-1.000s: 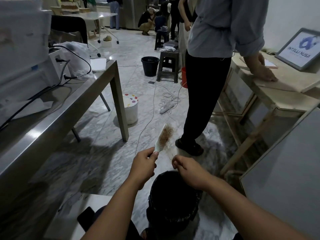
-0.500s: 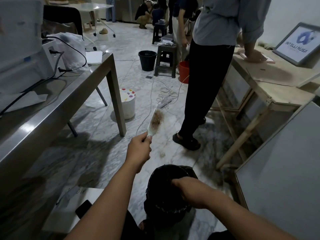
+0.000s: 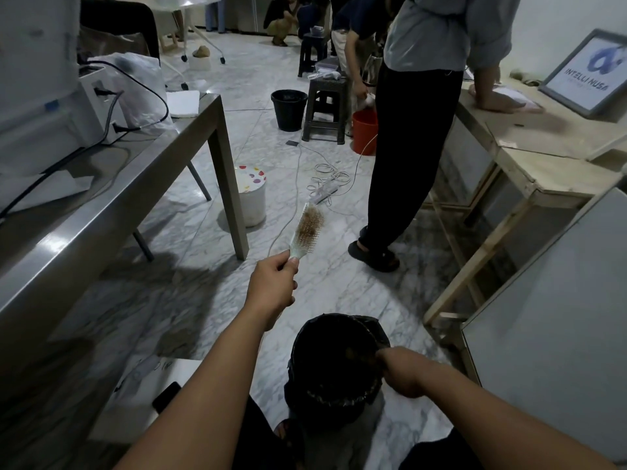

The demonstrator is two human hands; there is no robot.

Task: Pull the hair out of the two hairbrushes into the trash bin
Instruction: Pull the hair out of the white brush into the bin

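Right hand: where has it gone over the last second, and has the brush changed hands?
The right hand dropped from beside the hairbrush to the rim of the black-lined trash bin, fingers pinched over the opening; a brownish tuft seems to be at the fingertips. The left hand has kept its grip on the brush handle, held out above the floor. The bristles remain matted with hair.

Pale hairbrush (image 3: 304,233), brown hair; black-lined trash bin (image 3: 334,368); orange bucket (image 3: 364,132).

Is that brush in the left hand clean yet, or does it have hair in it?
Not clean. The brush held by the left hand has a brownish mat of hair across its bristles.
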